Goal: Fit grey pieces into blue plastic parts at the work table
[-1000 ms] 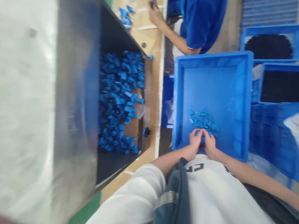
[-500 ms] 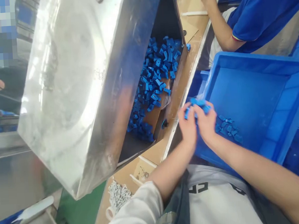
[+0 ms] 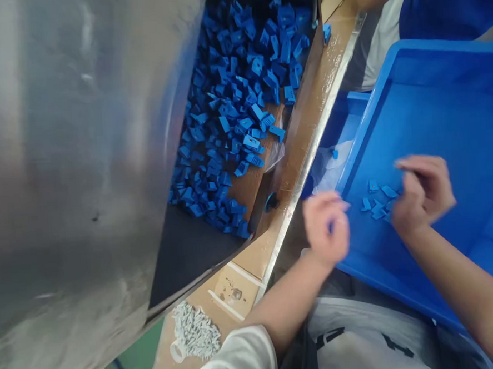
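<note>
My left hand (image 3: 327, 227) is over the near left edge of a large blue tray (image 3: 438, 111). Its fingers curl in toward the thumb, and motion blur hides what they hold, if anything. Over the tray's inside is my right hand (image 3: 426, 190), blurred too, fingers bent and apart from the thumb, with nothing visible in them. Just left of it, several small blue plastic pieces (image 3: 378, 201) lie on the tray floor. A heap of the same blue pieces (image 3: 241, 96) fills part of a tilted metal bin (image 3: 82, 161).
A wooden bench (image 3: 306, 142) with a metal edge runs between bin and tray. Pale small parts (image 3: 197, 329) are piled at its near end. Another blue bin (image 3: 342, 117) with a plastic bag sits beneath the tray. A co-worker's blue sleeve (image 3: 448, 5) shows at top right.
My hands were together holding blue pieces at the tray's left edge; they have moved apart, the right one going right over the tray. The view has moved closer to the bin.
</note>
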